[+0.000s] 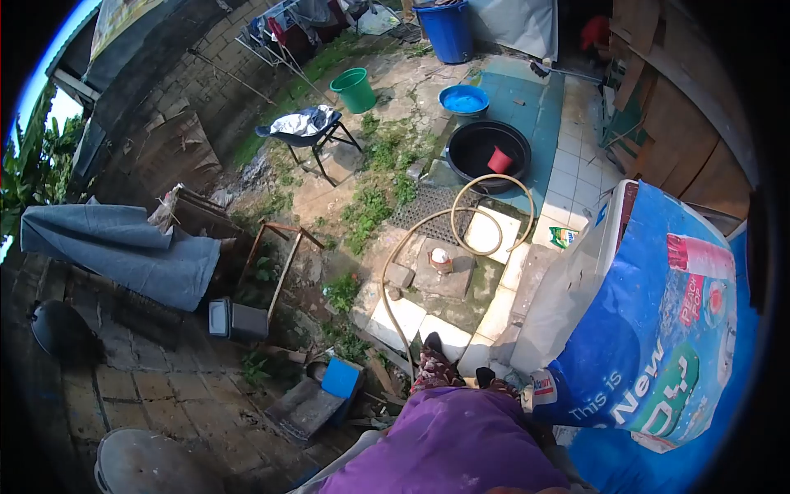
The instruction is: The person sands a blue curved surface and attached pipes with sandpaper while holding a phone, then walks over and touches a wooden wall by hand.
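Neither of my hands can be made out. A small skin-toned sliver shows at the bottom edge, too little to tell what part it is. Below me are my purple clothing [465, 445] and a dark shoe [433, 342] on the tiled ground. Close by on the right hangs a blue printed plastic sheet [642, 329]. Ahead, a tan hose [387, 280] loops over the paving. It runs towards a black basin [473, 152] with a red dipper [499, 160] in it. A green-and-yellow packet [564, 237] lies on the white tiles.
Beyond stand a blue basin [463, 100], a green bucket [356, 90], a blue barrel [445, 33] and a chair [309, 132] with cloth on it. Left are a draped grey-blue cloth [123, 247], a rusty frame [282, 263] and a dustpan [304, 407]. Weeds grow between slabs.
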{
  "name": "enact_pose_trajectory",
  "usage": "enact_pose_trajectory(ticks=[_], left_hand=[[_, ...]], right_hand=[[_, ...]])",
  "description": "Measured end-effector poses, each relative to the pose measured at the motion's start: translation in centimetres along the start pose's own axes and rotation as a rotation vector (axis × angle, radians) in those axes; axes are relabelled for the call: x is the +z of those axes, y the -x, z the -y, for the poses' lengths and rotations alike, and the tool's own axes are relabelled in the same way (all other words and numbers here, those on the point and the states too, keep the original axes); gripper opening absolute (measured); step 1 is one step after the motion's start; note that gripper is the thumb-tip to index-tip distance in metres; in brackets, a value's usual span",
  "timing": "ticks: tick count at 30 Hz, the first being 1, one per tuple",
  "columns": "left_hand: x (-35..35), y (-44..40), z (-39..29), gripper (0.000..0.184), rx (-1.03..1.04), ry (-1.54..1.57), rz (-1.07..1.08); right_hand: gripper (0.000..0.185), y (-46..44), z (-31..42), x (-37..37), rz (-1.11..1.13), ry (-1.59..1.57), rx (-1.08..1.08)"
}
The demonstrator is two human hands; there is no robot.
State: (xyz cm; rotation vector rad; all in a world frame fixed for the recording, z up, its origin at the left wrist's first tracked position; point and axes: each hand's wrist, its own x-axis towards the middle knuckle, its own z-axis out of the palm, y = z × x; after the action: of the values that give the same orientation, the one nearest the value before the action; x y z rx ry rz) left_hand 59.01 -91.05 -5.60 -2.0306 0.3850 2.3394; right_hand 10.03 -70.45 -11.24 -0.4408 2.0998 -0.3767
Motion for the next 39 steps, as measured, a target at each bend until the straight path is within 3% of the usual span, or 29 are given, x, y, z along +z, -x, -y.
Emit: enact_pose_trajectory(ticks=[4, 9, 11, 14, 16, 18, 19, 20, 22, 24, 28, 30, 33, 39], left_hand=[[-3.1, -4.2, -12.1, 0.024, 0.036, -0.134, 0.014], [-7.5, -6.9, -29.0, 0.023, 0.23, -0.259, -0.111], [-8.8, -7.3, -33.9, 0.02, 0.401, -0.256, -0.148], [-9.8, -10.7, -39.2, 0.02, 0.396, -0.253, -0.14], [-8.0, -8.8, -40.1, 0.023, 0.313, -0.304, -0.28], [-7.8, -10.4, -39.3, 0.025, 0.22, -0.407, -0.255], [-8.6, -16.3, -37.1, 0.023, 0.178, -0.442, -0.345], [-7.8, -15.7, -35.7, 0.023, 0.156, -0.386, -0.165], [-6.0, -14.0, -33.1, 0.022, 0.055, -0.333, 0.093], [-4.3, -12.2, -31.6, 0.022, -0.044, -0.374, 0.139], [0.3, -10.5, -32.3, 0.022, -0.129, -0.416, 0.132], [2.9, -10.6, -34.3, 0.022, -0.14, -0.436, 0.108], [7.0, -10.3, -39.0, 0.021, -0.153, -0.476, 0.06], [19.0, -8.3, -55.0, 0.021, -0.066, -0.649, -0.085]], right_hand=[[0.029, 0.5, 5.8, 1.6, -0.098, -0.032, 0.009], [0.029, 1.7, 12.6, 2.5, -0.19, -0.031, -0.075], [0.028, 1.6, 15.1, 2.4, -0.226, -0.041, -0.14], [0.028, 0.8, 18.2, 1.0, -0.329, -0.032, -0.223], [0.027, 0.4, 19.3, -0.2, -0.413, 0.055, -0.196], [0.027, -0.3, 21.2, -1.5, -0.495, 0.124, -0.173], [0.029, 0.6, 23.9, -3.0, -0.417, -0.105, -0.09], [0.031, 1.1, 26.6, -4.1, -0.332, -0.335, -0.004], [0.03, 1.0, 30.3, -5.0, -0.419, -0.305, -0.065], [0.031, 1.4, 34.0, -6.6, -0.423, -0.2, -0.171], [0.033, -3.7, 35.8, -8.5, -0.337, -0.243, -0.148], [0.036, -6.5, 37.8, -10.6, -0.257, -0.438, -0.156], [0.036, -9.6, 41.3, -15.3, -0.297, -0.462, -0.257], [0.031, -9.1, 45.5, -25.7, -0.39, -0.515, -0.293]])
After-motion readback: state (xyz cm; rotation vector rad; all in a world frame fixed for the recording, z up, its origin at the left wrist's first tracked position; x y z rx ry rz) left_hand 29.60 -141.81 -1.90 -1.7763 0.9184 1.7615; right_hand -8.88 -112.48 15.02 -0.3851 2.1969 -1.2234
